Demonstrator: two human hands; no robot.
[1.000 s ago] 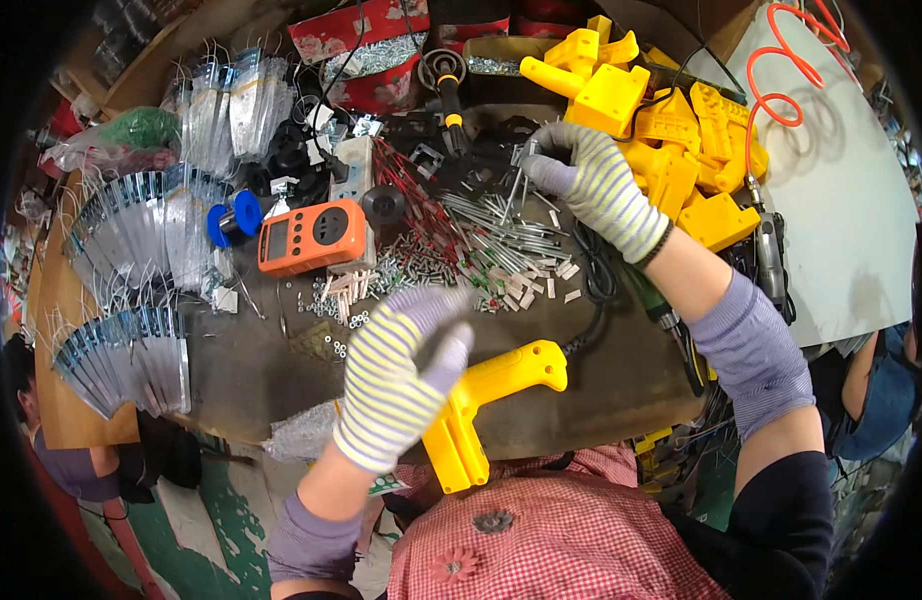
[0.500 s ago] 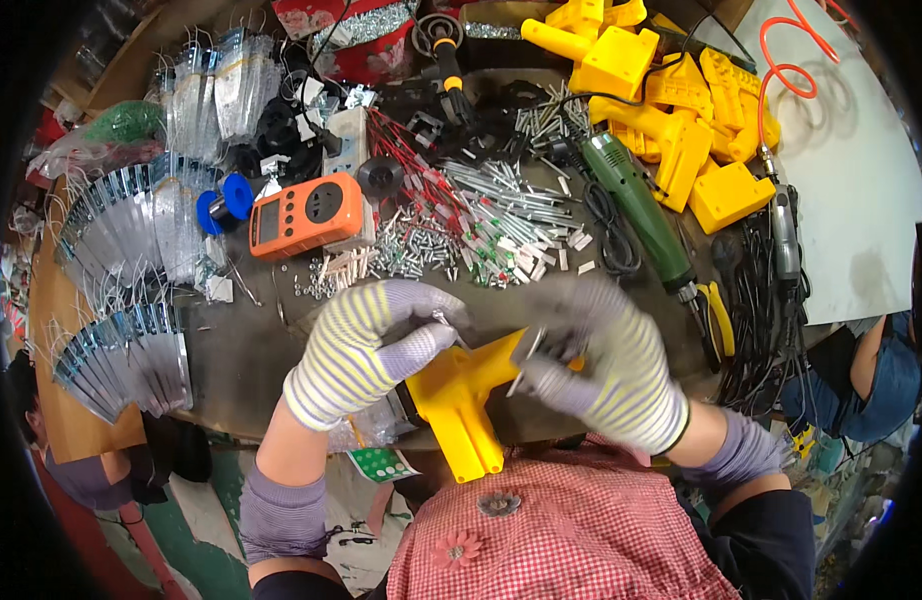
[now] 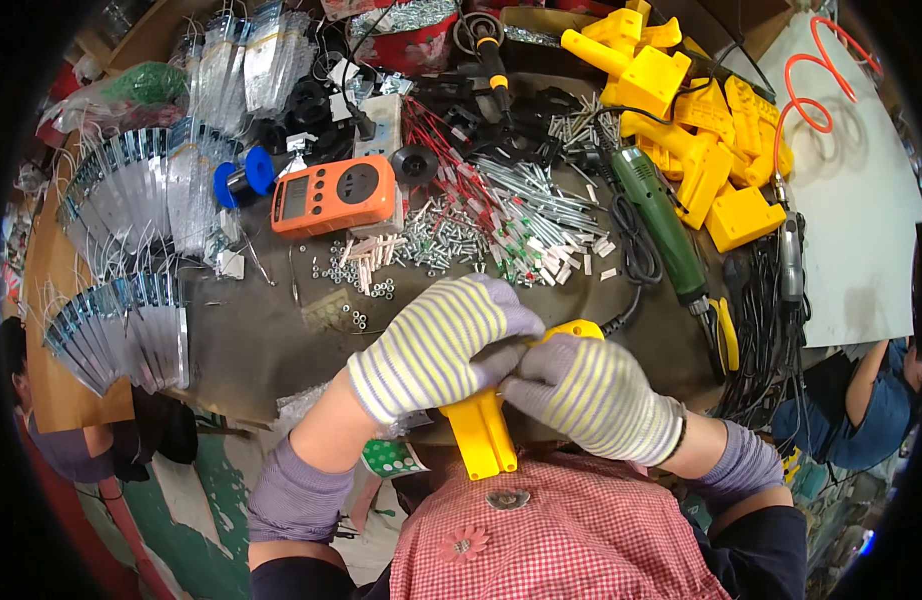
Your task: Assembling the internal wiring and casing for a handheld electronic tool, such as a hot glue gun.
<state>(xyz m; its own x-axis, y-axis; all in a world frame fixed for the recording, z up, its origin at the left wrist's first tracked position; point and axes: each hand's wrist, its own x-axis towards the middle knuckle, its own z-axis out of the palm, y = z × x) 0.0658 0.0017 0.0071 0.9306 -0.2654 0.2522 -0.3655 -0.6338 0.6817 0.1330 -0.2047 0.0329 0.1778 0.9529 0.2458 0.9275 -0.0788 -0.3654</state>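
Note:
A yellow plastic tool housing (image 3: pixel 478 440) is held near the table's front edge, its two-channelled end toward my apron. My left hand (image 3: pixel 441 345), in a striped knit glove, closes over its middle from the left. From the right, my right hand (image 3: pixel 601 398), in a matching glove, has its fingers curled against the same part, meeting the left fingertips. The housing's far end shows yellow beyond the fingers, with a black cord (image 3: pixel 623 312) just past it. Any small piece between the fingertips is hidden by the gloves.
Loose screws and small white parts (image 3: pixel 441 235) lie ahead, beside an orange meter (image 3: pixel 333 195). A green electric screwdriver (image 3: pixel 661 225) and yellow-handled pliers (image 3: pixel 724 335) lie to the right. More yellow housings (image 3: pixel 696 170) are heaped behind; fanned metal strips (image 3: pixel 121 335) lie left.
My right hand has moved left and stopped blurring; its fingers now meet the left hand's on the housing. My left hand has shifted right over the housing's middle. The view has shifted slightly.

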